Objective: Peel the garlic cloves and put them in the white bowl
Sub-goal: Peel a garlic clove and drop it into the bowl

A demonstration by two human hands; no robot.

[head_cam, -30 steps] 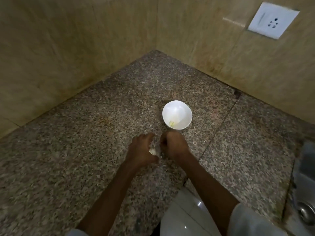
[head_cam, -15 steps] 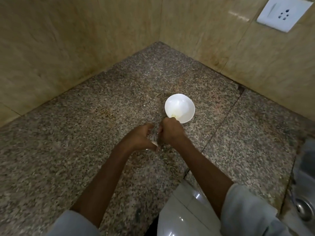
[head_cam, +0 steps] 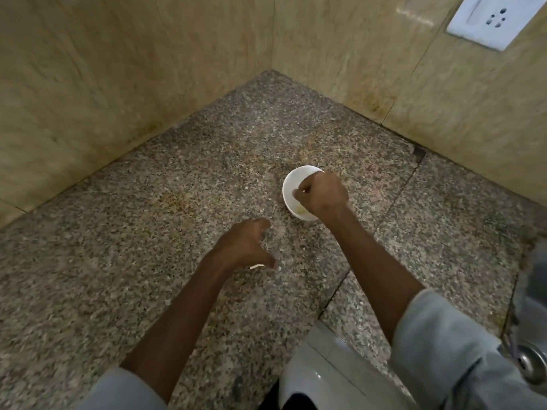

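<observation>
Nearest you, your grey sleeves (head_cam: 438, 344) sit at the bottom edge, with a glossy white surface (head_cam: 319, 368) between them below the counter's front. A metal sink drain (head_cam: 532, 361) shows at the far right.

Both bare forearms reach out over the speckled granite counter (head_cam: 148, 232). Your left hand (head_cam: 244, 247) hovers low over the stone, its fingers loosely curved, its thumb apart from them and nothing in its grasp. A white scrap (head_cam: 257, 266) lies on the counter just under the thumb; you cannot tell whether the thumb touches it.

Farther out, your right hand (head_cam: 324, 195) hangs over the white bowl (head_cam: 291, 184) and covers its right half. Its fingers are curled and the tips are bunched, pinching a small pale bit (head_cam: 303, 190) that is too small to name. A yellowish garlic piece (head_cam: 300, 210) lies in the bowl near its front wall.

Beyond the bowl the counter runs into a corner of beige tiled walls (head_cam: 118, 69). A white socket plate (head_cam: 491, 20) sits on the wall at upper right.
</observation>
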